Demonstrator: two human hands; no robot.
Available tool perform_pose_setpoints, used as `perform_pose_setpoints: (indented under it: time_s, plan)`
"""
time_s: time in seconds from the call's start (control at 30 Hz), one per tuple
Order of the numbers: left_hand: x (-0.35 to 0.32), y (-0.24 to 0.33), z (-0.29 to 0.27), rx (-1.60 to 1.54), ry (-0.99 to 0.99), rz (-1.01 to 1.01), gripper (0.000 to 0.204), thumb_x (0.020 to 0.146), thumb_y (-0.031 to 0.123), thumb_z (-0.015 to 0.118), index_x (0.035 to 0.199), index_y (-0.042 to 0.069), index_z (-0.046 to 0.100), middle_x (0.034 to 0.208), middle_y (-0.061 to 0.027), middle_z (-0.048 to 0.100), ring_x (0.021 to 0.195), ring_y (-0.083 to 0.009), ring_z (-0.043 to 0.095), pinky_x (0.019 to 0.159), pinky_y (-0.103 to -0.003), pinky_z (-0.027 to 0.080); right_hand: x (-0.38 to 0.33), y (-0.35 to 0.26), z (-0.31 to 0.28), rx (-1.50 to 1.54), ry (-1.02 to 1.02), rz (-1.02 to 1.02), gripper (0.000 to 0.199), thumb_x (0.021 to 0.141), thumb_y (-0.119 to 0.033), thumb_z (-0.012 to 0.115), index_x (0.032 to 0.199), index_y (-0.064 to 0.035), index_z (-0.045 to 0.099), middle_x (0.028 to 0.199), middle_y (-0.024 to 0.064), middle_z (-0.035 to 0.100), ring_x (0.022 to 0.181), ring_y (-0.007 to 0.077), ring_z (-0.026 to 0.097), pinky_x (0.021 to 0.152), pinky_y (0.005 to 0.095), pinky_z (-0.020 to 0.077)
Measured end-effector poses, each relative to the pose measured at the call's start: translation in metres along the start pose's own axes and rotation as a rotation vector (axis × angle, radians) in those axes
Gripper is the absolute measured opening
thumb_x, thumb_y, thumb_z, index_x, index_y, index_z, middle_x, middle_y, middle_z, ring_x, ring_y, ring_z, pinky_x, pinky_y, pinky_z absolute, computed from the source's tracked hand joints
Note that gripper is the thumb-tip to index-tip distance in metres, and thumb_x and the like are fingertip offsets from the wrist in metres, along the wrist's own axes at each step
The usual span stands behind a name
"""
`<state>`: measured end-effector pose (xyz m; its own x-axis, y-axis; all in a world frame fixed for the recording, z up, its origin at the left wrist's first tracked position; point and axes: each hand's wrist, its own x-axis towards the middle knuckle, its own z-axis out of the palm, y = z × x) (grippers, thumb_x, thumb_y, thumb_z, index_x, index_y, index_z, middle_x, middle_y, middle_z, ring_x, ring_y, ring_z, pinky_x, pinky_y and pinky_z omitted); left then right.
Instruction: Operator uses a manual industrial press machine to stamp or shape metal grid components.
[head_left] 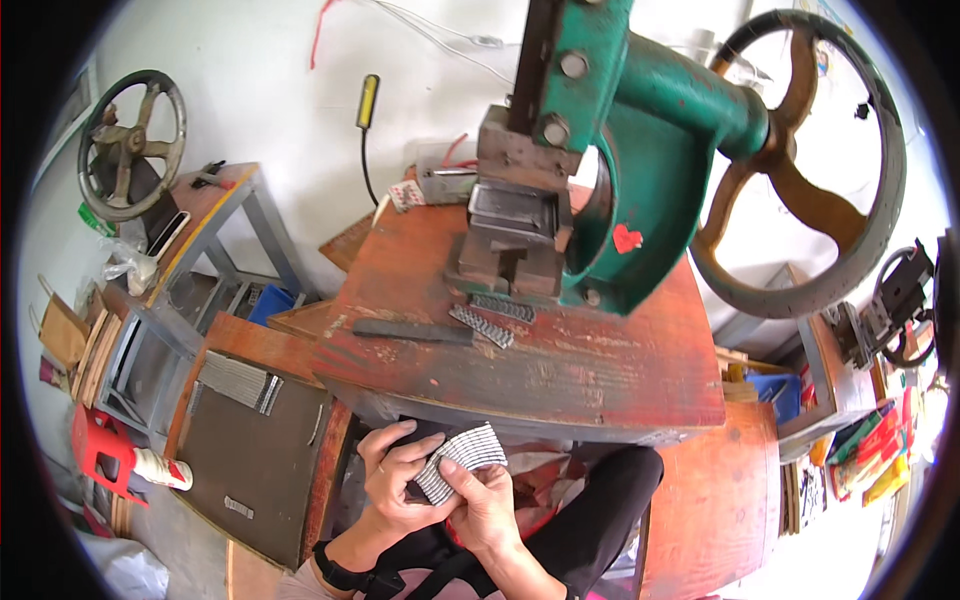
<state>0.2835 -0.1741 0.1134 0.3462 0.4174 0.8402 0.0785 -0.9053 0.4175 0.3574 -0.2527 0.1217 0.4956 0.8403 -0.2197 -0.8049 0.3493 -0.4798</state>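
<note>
Over my lap, below the front edge of the bench, both hands hold a small bundle of thin, light-and-dark striped strips (pixel 468 458) lying side by side. My left hand (pixel 392 478) is closed round its left side, with a ring on one finger and some fingertips dark with grime. My right hand (pixel 482 503) pinches it from the right, thumb pressed on its face. Two dark, patterned metal strips, a far one (pixel 503 307) and a near one (pixel 482 326), lie on the red-brown bench (pixel 560 375). A long flat dark bar (pixel 412 331) rests to their left.
A green hand press (pixel 655 190) with a large handwheel (pixel 800 150) towers over the bench. Left of me, a wooden tray (pixel 250 450) holds a row of similar strips (pixel 238 383) and a small piece (pixel 238 508). A red stool (pixel 100 455) stands farther left.
</note>
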Motion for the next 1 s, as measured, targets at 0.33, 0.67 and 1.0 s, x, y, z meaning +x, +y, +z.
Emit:
perform_pose_setpoints:
  time_s: [0.33,0.67,1.0]
  plan:
    - [-0.018,0.019,0.014,-0.112,-0.091,0.035,0.046,0.051,0.015,0.084,0.084,0.007,0.054,0.101,-0.0048,0.065,0.103,-0.0264,0.052,0.081,-0.039,0.04,-0.01,-0.03,-0.018,0.005,0.127,-0.179,0.023,0.09,-0.008,0.056,0.109,0.0057,0.054,0.102,0.0231,0.062,0.094,0.0313,0.064,0.085,0.04,0.0526]
    - [-0.071,0.006,0.018,-0.046,-0.63,-0.117,0.055,0.057,0.035,0.084,0.094,0.005,0.055,0.104,-0.0073,0.061,0.103,-0.0308,0.052,0.088,-0.045,0.038,-0.008,-0.017,-0.106,-0.825,0.278,-0.244,0.037,0.088,-0.017,0.063,0.113,0.0091,0.056,0.103,0.0186,0.065,0.092,0.024,0.064,0.083,0.032,0.0495]
    - [-0.096,-0.091,-0.055,0.486,-0.436,-0.481,0.024,0.075,0.023,0.07,0.085,0.003,0.061,0.086,-0.013,0.062,0.089,-0.0323,0.056,0.077,-0.042,0.043,-0.011,0.014,-0.221,-2.133,-0.246,0.28,0.047,0.076,-0.031,0.07,0.101,0.0056,0.056,0.088,0.0292,0.062,0.089,0.0449,0.059,0.076,0.048,0.049]
